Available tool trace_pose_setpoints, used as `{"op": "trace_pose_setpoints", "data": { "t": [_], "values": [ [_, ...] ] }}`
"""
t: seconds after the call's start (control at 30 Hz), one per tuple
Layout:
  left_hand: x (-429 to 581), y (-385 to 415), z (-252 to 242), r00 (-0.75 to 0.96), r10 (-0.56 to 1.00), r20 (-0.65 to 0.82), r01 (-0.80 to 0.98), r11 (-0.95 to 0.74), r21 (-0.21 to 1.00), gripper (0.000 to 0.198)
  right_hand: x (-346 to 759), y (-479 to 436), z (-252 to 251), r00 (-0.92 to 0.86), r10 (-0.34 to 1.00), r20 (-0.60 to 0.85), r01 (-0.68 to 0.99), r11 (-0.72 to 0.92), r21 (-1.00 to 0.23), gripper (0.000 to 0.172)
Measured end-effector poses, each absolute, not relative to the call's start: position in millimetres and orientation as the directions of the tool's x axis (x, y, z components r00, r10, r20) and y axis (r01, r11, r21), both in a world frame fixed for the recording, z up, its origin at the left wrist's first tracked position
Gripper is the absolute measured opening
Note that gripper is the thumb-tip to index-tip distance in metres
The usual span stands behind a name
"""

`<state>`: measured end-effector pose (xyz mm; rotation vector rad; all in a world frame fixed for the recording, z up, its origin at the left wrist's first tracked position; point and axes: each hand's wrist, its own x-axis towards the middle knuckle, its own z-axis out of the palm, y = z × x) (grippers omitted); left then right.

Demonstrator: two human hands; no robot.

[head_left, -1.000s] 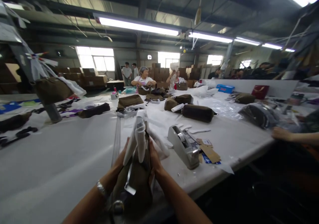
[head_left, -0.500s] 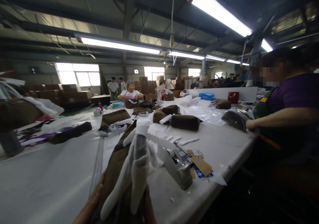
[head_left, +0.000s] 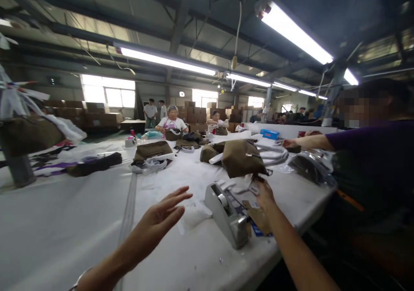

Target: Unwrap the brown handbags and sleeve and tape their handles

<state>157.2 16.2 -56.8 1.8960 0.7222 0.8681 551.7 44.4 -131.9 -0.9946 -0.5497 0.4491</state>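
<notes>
Change: both hands have left the brown bag they clasped close to the body half a second ago; it is now lifted out over the table in the right hand alone.
Right hand point(head_left: 264, 194): closed on the lower edge of the brown fabric bag point(head_left: 242, 158), which is raised just above and beyond the knuckles.
Left hand point(head_left: 164, 213): empty, fingers spread and flat, hovering above the white table point(head_left: 64, 222), well apart from the bag.
Between the hands: a grey tape dispenser point(head_left: 226, 215) stands on the table, just left of the right wrist.
By the right wrist: brown card tags point(head_left: 255, 215) lie beside the dispenser.
Beyond the right hand: a co-worker in a purple sleeve reaches an arm point(head_left: 307, 142) across the table.
Beyond the left hand: more brown bags point(head_left: 152, 150) lie farther along.
</notes>
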Motion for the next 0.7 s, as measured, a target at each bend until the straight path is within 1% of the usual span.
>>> {"op": "trace_pose_setpoints", "data": {
  "t": [0.07, 0.13, 0.23, 0.3, 0.4, 0.47, 0.53, 0.6, 0.7],
  "values": [
    [145, 24, -81, 0.587, 0.783, 0.204, 0.179, -0.371, 0.911, 0.051, 576, 35, -153, 0.79, 0.597, 0.142, -0.067, 0.313, -0.947, 0.05],
    [133, 35, -106, 0.581, 0.802, 0.135, 0.23, -0.321, 0.919, 0.051, 592, 23, -173, 0.773, 0.624, 0.113, -0.002, 0.181, -0.983, 0.048],
    [116, 52, -138, 0.566, 0.821, 0.071, 0.286, -0.277, 0.917, 0.048, 599, 9, -184, 0.73, 0.67, 0.133, 0.15, 0.034, -0.988, 0.042],
    [108, 65, -156, 0.562, 0.827, 0.027, 0.311, -0.241, 0.919, 0.047, 594, 5, -177, 0.704, 0.684, 0.193, 0.28, -0.018, -0.96, 0.042],
    [103, 81, -175, 0.583, 0.811, -0.055, 0.327, -0.172, 0.929, 0.05, 568, 11, -152, 0.602, 0.719, 0.346, 0.479, 0.021, -0.878, 0.043],
    [102, 91, -184, 0.605, 0.784, -0.136, 0.321, -0.084, 0.943, 0.054, 538, 23, -131, 0.462, 0.774, 0.433, 0.578, 0.108, -0.809, 0.04],
    [102, 99, -192, 0.619, 0.754, -0.222, 0.315, 0.021, 0.949, 0.058, 501, 43, -113, 0.282, 0.831, 0.479, 0.639, 0.21, -0.74, 0.037],
    [99, 108, -198, 0.611, 0.746, -0.265, 0.244, 0.141, 0.96, 0.061, 461, 71, -100, 0.093, 0.867, 0.49, 0.672, 0.309, -0.673, 0.033],
    [94, 119, -207, 0.557, 0.784, -0.272, 0.027, 0.311, 0.95, 0.064, 402, 129, -94, -0.142, 0.878, 0.458, 0.695, 0.418, -0.585, 0.03]
  ]
}}
